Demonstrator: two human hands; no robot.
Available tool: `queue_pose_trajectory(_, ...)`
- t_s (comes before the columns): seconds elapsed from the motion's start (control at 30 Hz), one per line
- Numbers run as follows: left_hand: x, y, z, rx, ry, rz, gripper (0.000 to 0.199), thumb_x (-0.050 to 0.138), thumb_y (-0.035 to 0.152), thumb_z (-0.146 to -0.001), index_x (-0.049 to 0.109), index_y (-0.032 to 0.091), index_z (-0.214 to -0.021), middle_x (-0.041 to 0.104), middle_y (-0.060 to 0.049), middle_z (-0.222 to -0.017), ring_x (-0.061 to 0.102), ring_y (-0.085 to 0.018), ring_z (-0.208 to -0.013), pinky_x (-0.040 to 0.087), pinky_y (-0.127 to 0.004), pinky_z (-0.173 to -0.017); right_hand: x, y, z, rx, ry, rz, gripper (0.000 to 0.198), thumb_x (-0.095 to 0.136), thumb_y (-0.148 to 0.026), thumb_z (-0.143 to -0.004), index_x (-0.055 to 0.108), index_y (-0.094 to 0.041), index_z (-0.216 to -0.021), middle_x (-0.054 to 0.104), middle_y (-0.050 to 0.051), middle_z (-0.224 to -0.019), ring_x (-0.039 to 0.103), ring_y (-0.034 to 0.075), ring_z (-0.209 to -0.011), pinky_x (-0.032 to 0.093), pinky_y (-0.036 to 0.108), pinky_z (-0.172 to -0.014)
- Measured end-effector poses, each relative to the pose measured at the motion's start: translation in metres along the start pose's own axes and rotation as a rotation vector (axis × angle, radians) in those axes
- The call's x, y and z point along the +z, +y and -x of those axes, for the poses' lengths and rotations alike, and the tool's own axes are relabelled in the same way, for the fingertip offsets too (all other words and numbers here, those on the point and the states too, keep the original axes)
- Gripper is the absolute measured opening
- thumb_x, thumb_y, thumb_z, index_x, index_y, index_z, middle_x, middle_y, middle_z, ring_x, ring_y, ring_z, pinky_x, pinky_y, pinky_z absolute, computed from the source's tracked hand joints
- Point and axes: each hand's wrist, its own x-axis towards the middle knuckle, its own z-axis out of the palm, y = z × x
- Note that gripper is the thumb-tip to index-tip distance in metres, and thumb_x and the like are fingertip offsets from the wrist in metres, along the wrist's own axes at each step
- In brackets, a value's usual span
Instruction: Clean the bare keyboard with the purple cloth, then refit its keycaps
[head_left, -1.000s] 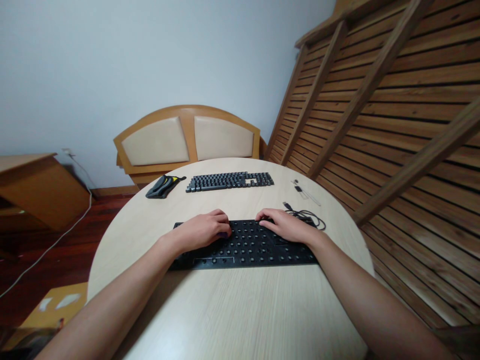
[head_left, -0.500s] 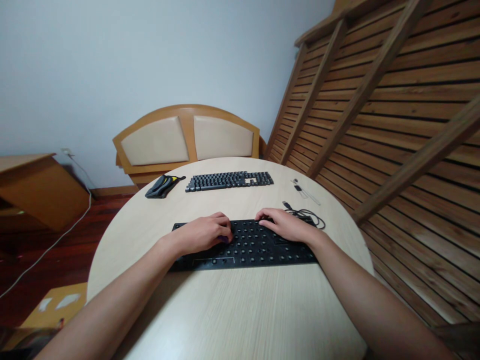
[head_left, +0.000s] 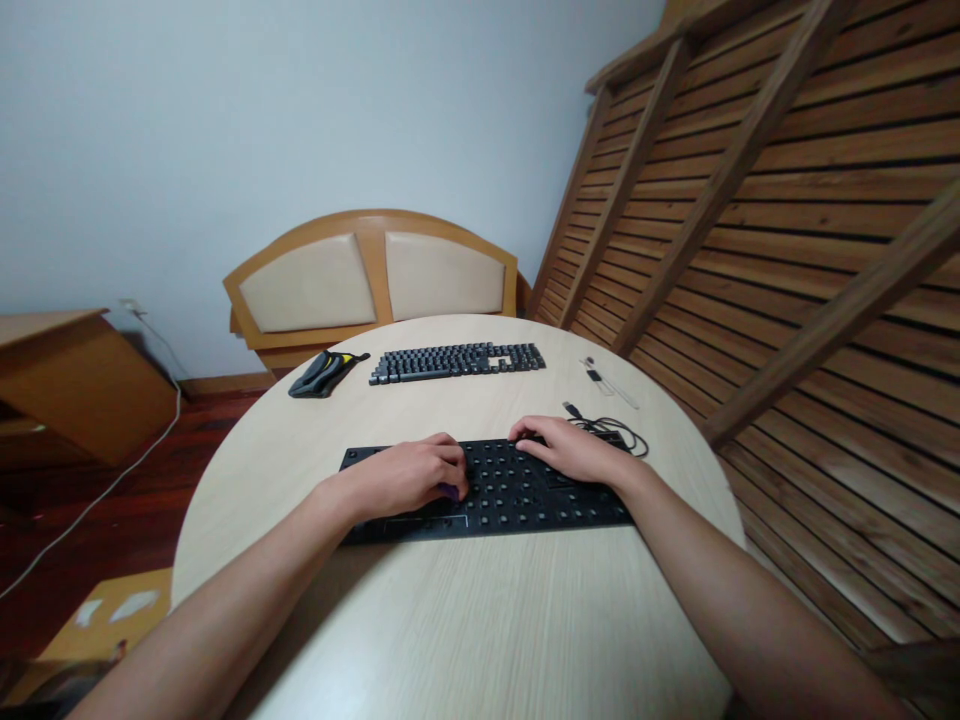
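Observation:
A black keyboard (head_left: 517,505) with its keycaps off lies across the table, its bare switches showing. My left hand (head_left: 424,470) is closed over its middle-left part, with a small purple thing (head_left: 448,491) pinched under the fingers; most of that thing is hidden, so its kind cannot be told. My right hand (head_left: 566,447) rests on the keyboard's right half, fingers bent at the far edge and steadying it. Behind the keyboard, the removed black keycaps (head_left: 442,362) are laid out in rows like a keyboard.
The round pale table (head_left: 480,620) carries a black-and-yellow item (head_left: 324,374) at the far left. A black USB cable (head_left: 626,432) coils by my right hand. Small metal tools (head_left: 600,378) lie at the far right. A slatted wooden panel (head_left: 787,250) leans close on the right.
My left hand has shifted slightly right and nearer to me over the switches, with the purple thing in its fingers. My right hand stays in place on the keyboard.

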Motion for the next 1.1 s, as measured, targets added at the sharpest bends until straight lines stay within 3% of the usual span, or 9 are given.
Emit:
queue_pose_trajectory(0.47, -0.0004, 0.0031, -0.0033, 0.028, -0.008, 0.082, 0.020, 0.051, 0.017, -0.099, 0.071, 0.021, -0.096, 0.069, -0.005, -0.092, 0.057, -0.021, -0.099, 0.045, -0.036, -0.093, 0.0001, -0.0007, 0.0003, -0.002, 0.001, -0.003, 0.018, 0.052, -0.028, -0.095, 0.065, -0.020, -0.105, 0.070, 0.007, -0.107, 0.064, 0.022, -0.100, 0.047, 0.036, -0.091)
queue_pose_trajectory(1.1, 0.0013, 0.0033, -0.0006, 0.057, -0.023, 0.033, 0.021, 0.055, 0.010, -0.095, 0.071, 0.022, -0.097, 0.067, -0.004, -0.096, 0.055, -0.021, -0.104, 0.047, -0.032, -0.090, -0.0005, -0.0010, 0.0010, -0.004, 0.000, -0.014, 0.017, 0.053, -0.029, -0.095, 0.065, -0.021, -0.104, 0.070, 0.007, -0.107, 0.063, 0.022, -0.100, 0.047, 0.036, -0.091)
